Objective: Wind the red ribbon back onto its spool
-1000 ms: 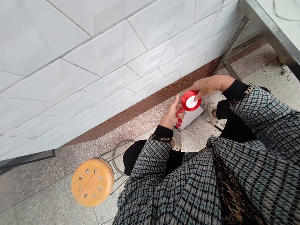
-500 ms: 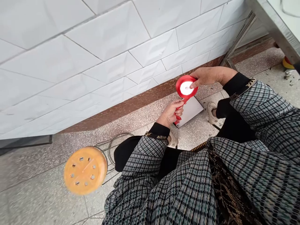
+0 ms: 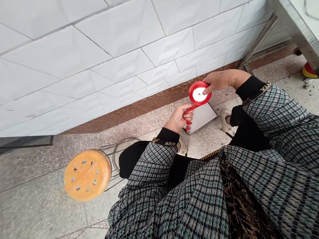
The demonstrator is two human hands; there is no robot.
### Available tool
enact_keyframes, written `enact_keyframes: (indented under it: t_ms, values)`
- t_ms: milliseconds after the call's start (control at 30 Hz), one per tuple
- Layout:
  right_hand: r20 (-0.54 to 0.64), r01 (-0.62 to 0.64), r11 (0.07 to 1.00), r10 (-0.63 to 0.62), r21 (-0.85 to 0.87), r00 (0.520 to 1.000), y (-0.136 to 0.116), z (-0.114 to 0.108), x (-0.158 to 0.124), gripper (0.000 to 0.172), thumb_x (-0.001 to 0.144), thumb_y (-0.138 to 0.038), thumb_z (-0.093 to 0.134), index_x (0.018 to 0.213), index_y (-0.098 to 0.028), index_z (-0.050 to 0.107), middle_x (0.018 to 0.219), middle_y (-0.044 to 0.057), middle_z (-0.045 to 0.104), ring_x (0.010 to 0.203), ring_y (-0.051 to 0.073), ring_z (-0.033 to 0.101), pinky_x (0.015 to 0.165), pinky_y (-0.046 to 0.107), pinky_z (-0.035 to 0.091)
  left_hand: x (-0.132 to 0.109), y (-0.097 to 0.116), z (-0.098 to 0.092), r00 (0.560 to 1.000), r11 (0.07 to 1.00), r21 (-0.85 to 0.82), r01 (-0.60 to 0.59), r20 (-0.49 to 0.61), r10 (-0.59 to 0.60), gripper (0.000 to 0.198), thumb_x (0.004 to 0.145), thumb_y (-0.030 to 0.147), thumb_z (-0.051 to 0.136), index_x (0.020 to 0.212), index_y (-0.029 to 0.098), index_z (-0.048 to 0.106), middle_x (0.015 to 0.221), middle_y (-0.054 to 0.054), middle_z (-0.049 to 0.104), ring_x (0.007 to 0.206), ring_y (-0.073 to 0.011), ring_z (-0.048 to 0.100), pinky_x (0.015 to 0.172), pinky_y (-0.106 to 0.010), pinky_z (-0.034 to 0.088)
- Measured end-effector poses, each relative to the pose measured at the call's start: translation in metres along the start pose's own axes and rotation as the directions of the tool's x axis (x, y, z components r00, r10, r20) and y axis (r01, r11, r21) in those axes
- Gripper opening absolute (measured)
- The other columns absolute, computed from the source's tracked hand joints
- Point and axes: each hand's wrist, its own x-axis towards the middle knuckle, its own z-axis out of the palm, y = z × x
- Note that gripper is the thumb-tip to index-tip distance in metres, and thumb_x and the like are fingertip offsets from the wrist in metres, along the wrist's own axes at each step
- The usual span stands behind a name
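Observation:
A spool of red ribbon (image 3: 193,93) with a white face is gripped at its right edge by my right hand (image 3: 220,81), the thumb lying on the white face. From the spool's lower side a red ribbon strip (image 3: 194,107) runs down to my left hand (image 3: 179,119), whose fingers are closed around it. Below that fist hangs a loose red loop of the ribbon. Under both hands a flat box with a whitish top and dark edges (image 3: 203,119) lies on the floor.
An orange round stool (image 3: 87,175) with holes stands at the lower left, wire rings beside it. White wall tiles (image 3: 129,30) rise ahead. A metal-framed table (image 3: 294,25) is at the upper right, a red and yellow object (image 3: 309,70) beneath it.
My left hand has moved slightly left, away from the spool, and turned a little. The ribbon strip between them now slants more. The view has also shifted slightly.

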Motion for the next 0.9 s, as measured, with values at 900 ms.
enact_keyframes:
  t_ms: [900]
  values:
    - [-0.411, 0.136, 0.915, 0.035, 0.381, 0.911, -0.041, 0.033, 0.012, 0.02, 0.091, -0.037, 0.079, 0.094, -0.018, 0.075, 0.082, 0.004, 0.07, 0.08, 0.02, 0.06, 0.074, 0.036, 0.047, -0.023, 0.008, 0.004, 0.985, 0.975, -0.147, -0.169, 0.011, 0.173, 0.063, 0.09, 0.083, 0.056, 0.078, 0.022, 0.05, 0.053, 0.01, 0.031, 0.039, -0.0049, 0.021, 0.037, -0.023, 0.016]
